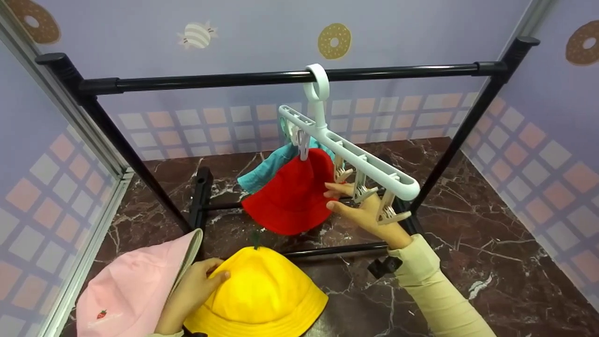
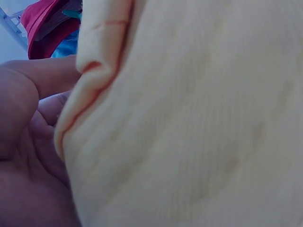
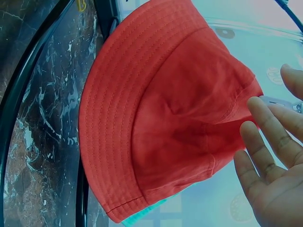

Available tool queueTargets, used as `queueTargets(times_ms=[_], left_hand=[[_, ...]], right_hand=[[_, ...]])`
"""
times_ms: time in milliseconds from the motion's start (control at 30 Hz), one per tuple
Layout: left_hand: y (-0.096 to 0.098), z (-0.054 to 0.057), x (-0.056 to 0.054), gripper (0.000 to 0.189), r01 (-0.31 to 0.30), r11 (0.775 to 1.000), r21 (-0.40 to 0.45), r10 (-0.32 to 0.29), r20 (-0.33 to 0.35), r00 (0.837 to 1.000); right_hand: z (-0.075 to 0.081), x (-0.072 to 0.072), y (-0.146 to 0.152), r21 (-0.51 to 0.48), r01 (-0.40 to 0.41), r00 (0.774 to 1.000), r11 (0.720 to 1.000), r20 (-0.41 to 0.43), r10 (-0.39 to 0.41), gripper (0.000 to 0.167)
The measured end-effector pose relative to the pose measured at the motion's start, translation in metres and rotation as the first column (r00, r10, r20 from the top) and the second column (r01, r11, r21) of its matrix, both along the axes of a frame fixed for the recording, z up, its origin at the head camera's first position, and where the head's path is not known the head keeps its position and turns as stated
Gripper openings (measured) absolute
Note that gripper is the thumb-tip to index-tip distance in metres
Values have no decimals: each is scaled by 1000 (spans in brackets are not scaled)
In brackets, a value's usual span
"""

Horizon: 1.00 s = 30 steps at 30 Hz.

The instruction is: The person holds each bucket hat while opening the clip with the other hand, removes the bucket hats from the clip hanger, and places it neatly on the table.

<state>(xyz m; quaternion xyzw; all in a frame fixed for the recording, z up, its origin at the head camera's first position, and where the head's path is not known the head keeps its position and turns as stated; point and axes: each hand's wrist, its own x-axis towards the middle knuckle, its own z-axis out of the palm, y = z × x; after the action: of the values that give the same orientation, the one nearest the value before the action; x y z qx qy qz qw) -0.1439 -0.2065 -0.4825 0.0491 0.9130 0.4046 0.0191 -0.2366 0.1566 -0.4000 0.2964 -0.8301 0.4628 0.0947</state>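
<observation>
In the head view, my left hand (image 1: 196,285) grips a yellow bucket hat (image 1: 262,285) by its left side, the thumb on the outside. Pale yellow fabric (image 2: 189,118) fills most of the left wrist view beside that hand. A red bucket hat (image 1: 295,196) hangs from a clip (image 1: 303,142) on a white clip hanger (image 1: 369,161). Behind it hangs a blue hat (image 1: 266,168), partly hidden. My right hand (image 1: 365,210) is beside the red hat, below the hanger's near clips. Its fingers (image 3: 260,142) are spread and hold nothing.
A pink hat (image 1: 135,285) with a strawberry mark is left of my left forearm. The hanger hooks over the bar (image 1: 210,81) of a black rack. Several free clips (image 1: 362,187) hang at its near end. Patterned walls enclose the dark marble surface (image 1: 486,234).
</observation>
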Motion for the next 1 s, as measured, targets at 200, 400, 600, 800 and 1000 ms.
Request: queueTargets(times_ms=[200,400,600,800,1000], left_hand=[[1,-1,-1,13,-18,999,-28,19,21,1000],[6,-7,-2,11,-47,997,-54,49,35,998],[6,-15,-3,14,-12,997,-82,15,39,999],[6,-18,-3,15,-12,997,-72,16,66,998],[7,-21,-1,15,3,999,-53,0,64,998]], right_hand=[[-2,0,0,1,2,1000,1000,29,-2,42],[-3,2,1,-6,11,998,1000,63,-11,43],[-3,2,1,-14,9,997,1000,80,-8,43],[-4,2,1,-12,24,996,1000,82,-23,42],[-7,2,1,-2,39,994,999,98,-39,40]])
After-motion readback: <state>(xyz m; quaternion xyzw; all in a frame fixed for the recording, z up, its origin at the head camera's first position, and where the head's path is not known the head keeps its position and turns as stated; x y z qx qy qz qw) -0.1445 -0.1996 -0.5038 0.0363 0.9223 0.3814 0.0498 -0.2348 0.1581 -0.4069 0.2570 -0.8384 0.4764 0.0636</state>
